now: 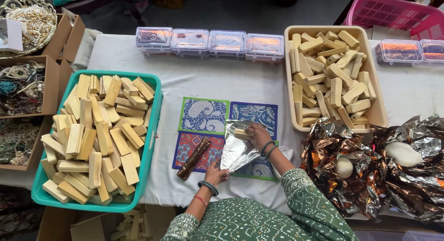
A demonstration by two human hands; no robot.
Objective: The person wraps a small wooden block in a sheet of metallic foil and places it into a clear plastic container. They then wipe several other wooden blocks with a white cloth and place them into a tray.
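Pressing my right hand (257, 134) flat, fingers spread and lying down on a pale wooden block (240, 132), I keep it seated on the silver foil sheet (237, 151). My left hand (216, 174) pinches the near edge of that foil, fingers narrowed onto the corner, lifting it slightly.

Taking the foil sheet as my landmark: it lies over four patterned mats (203, 115), with the blue-and-white ones showing beyond it and a red one to its left. Just left of the foil, on the red mat, lies one bar already wrapped in dark bronze foil (194, 157). Well to the left sits the teal tray (154, 125) heaped with bare blocks; beyond and to the right sits the beige tray (377, 107) with more of them. Close on the right is a crumpled heap of bronze and silver foil (360, 171). Along the far edge of the white table (249, 79) stands a row of clear plastic boxes (209, 41).

As I judge it, the foil is thin and already creased, so a hard tug from my left hand could tear it at the corner. If my right hand eases off, the block may skew on the slick sheet and the fold would come up crooked, leaving an end bare. The mats might also slide under the pressure.
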